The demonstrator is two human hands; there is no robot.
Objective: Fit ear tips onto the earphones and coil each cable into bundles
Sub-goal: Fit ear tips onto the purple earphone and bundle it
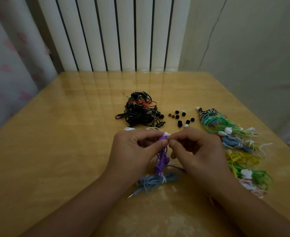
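Head camera looks down at a shiny yellow-brown surface (64,134) with two hands in the middle of it. The left hand (134,147) has its fingers curled and pinches a purple earphone (162,138) at the top, between thumb and fingers. The right hand (195,147) is just beside it, fingers curled, and pinches a small white ear tip (166,133) that sits on top of the purple earphone. The two thumbs almost touch.

The purple cable (160,163) hangs down from the left hand between the two wrists. Its lower end lies on a light blue cable bundle (155,181) on the surface, near the person. A metal plug (130,195) sticks out of that bundle to the left.

Far from the hands lies a black tangle of earphones (139,115) with some red cable in it. To the right of it, loose black ear tips (181,118) are spread on the surface, with a couple of white ones among them.

On the right side is a row of colored earphones (234,146): a black-and-white striped one at the far end, then green, blue, yellow, green again, and pink nearest. Some have white ear tips on.

A white radiator (113,33) stands behind the surface, and a curtain with pink hearts (9,65) hangs on the left.
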